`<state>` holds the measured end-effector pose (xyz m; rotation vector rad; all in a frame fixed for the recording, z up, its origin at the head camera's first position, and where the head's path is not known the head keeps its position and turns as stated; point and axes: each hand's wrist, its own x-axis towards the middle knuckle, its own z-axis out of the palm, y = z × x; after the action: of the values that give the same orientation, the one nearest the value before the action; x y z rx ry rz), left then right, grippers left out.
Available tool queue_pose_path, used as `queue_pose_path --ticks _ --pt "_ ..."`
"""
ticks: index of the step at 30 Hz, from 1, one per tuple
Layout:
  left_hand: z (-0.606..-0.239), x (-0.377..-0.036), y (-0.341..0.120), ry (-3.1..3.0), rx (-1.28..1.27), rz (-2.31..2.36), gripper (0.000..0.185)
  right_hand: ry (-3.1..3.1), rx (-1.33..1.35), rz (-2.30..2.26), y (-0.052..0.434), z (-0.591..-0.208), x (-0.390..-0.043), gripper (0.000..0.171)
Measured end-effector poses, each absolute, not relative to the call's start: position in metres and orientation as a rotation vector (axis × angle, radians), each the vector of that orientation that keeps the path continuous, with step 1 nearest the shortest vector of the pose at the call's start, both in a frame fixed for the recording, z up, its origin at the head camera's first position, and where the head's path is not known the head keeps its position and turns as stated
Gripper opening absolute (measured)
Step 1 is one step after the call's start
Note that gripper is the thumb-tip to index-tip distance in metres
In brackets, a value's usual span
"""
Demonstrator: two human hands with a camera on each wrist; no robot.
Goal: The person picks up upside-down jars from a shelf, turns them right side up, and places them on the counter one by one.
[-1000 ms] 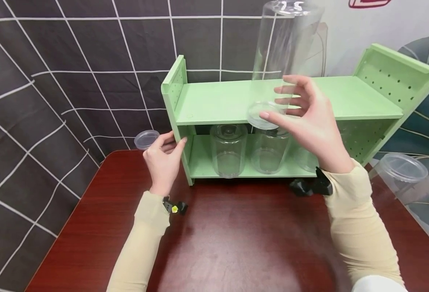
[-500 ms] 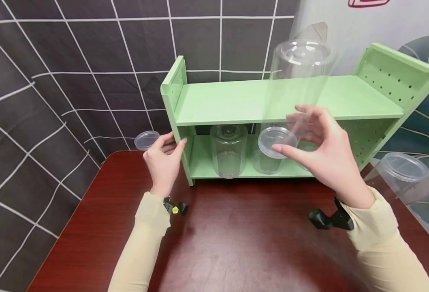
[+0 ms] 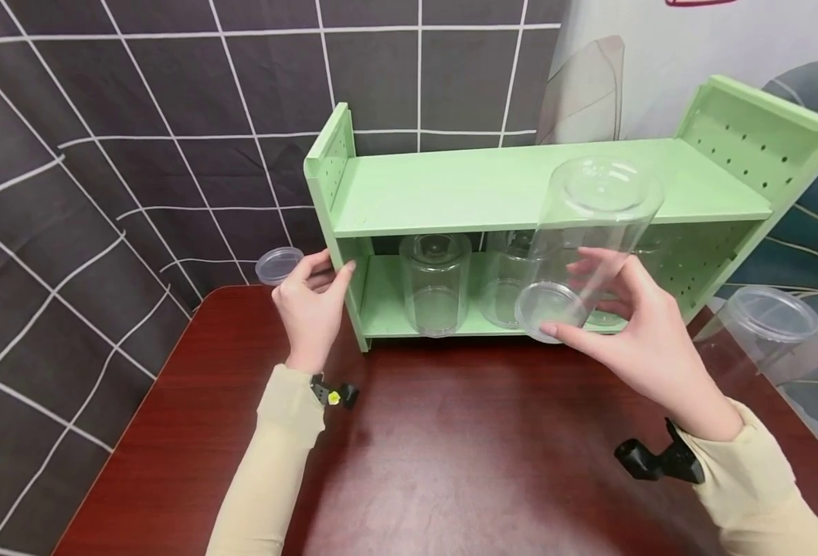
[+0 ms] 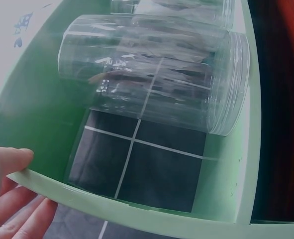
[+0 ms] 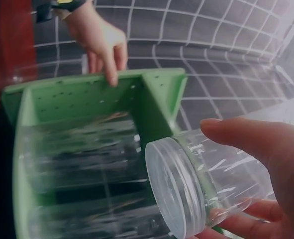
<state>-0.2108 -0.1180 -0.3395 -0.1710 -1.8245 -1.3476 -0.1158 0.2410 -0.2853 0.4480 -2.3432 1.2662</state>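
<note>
My right hand (image 3: 648, 332) grips a clear plastic jar (image 3: 589, 224) near its lidded end, in front of the green shelf (image 3: 443, 189). The jar is tilted upside down, its lid (image 5: 174, 186) lowest and its base level with the upper board. My left hand (image 3: 311, 297) pinches the shelf's left side panel (image 3: 342, 270), thumb on the inner face and fingers outside, as the left wrist view shows. Inside the lower tier an upside-down clear jar (image 3: 436, 286) stands near the left. Right of it another clear jar (image 3: 506, 289) is partly covered by the held one.
A lidded jar (image 3: 763, 332) stands on the table to the right of the shelf. Another clear lid (image 3: 280, 265) shows behind my left hand. A dark gridded cloth (image 3: 172, 154) hangs at the left and behind. The red-brown table (image 3: 450, 463) stretches in front of the shelf.
My right hand has brought the jar down and slightly right, from above the upper board to in front of the lower tier. The left hand stays on the side panel.
</note>
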Motion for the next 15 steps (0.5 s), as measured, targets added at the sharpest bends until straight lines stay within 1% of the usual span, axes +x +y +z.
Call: queue_pose_path --ticks 2,5,9,10,13,15 --pt "-0.339 -0.211 -0.118 -1.827 -0.167 -1.345 0.031 -2.373 0.456 1.241 0.243 -0.294 -0.117 0.059" --pt "-0.339 -0.21 -0.118 -1.829 -0.155 -1.335 0.031 -2.428 0.485 1.199 0.245 -0.31 -0.118 0.06" --pt "-0.335 -0.206 -0.114 -1.824 -0.139 -1.32 0.029 -2.497 0.522 1.147 0.246 -0.33 -0.122 0.072" --pt "-0.331 -0.203 -0.112 -1.822 -0.141 -1.319 0.028 -2.509 0.538 1.146 0.246 -0.335 -0.123 0.071" --pt "-0.32 -0.193 -0.106 -1.819 -0.145 -1.32 0.026 -2.539 0.579 1.162 0.247 -0.351 -0.126 0.076" --pt "-0.315 -0.189 -0.104 -1.82 -0.146 -1.327 0.026 -2.556 0.606 1.183 0.248 -0.361 -0.128 0.074"
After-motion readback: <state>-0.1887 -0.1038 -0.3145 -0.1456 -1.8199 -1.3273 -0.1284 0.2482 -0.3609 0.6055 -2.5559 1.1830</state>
